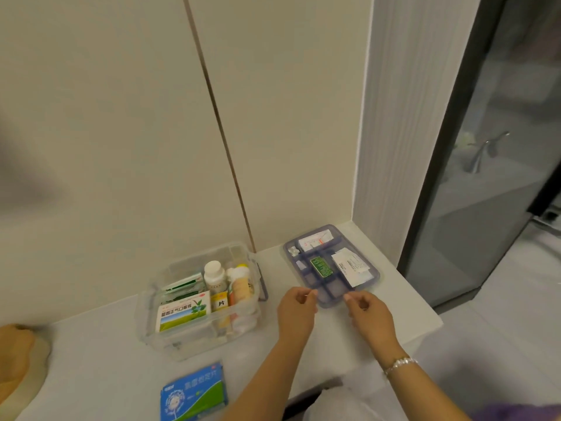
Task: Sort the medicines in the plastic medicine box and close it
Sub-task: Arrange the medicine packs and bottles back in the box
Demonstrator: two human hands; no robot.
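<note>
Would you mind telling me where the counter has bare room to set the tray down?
Bare counter lies left of the clear medicine box, toward the tan object, and between the box and the blue tray. The box interior is crowded; the blue packet takes the near edge.

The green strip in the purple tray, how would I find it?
Look at the white counter, then at the purple tray near the wall corner, right of the clear box. The green strip lies in its middle; everything else in the tray is white.

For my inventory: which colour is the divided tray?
Translucent blue-purple, the divided tray, seen in the head view.
</note>
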